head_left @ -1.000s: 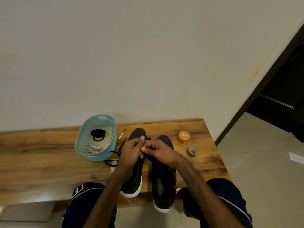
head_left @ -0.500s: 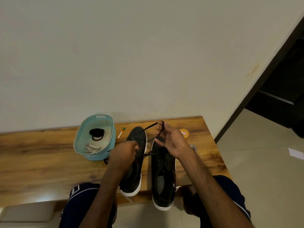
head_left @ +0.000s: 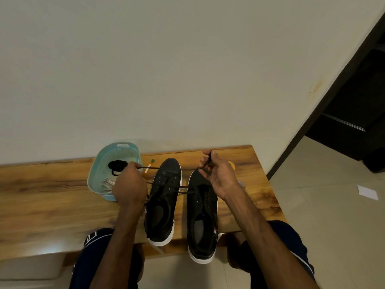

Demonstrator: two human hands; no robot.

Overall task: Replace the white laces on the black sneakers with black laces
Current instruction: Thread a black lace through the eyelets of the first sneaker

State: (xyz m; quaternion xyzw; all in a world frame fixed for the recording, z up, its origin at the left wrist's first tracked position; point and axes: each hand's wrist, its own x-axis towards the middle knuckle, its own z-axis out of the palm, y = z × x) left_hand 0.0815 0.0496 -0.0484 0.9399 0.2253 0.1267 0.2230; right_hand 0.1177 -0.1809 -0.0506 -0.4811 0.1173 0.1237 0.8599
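Two black sneakers with white soles stand side by side on the wooden bench, the left sneaker (head_left: pixel 162 201) and the right sneaker (head_left: pixel 203 213), toes toward the wall. A black lace (head_left: pixel 164 168) stretches taut above the toes between my hands, and part of it runs down to the right sneaker's front eyelets. My left hand (head_left: pixel 130 185) grips one end near the basket. My right hand (head_left: pixel 218 174) pinches the other end above the right sneaker's toe. Both sneakers show bare eyelets further back.
A teal basket (head_left: pixel 100 170) at the back left holds a coiled black lace (head_left: pixel 117 165) and white laces (head_left: pixel 108 182). A small white stick (head_left: pixel 148 167) lies beside it. An orange lid (head_left: pixel 233 164) shows behind my right hand. The bench (head_left: pixel 52 197) ends at the right.
My hands have pulled apart: the left moved out toward the basket and the right stayed raised, drawing the black lace taut across the toes.
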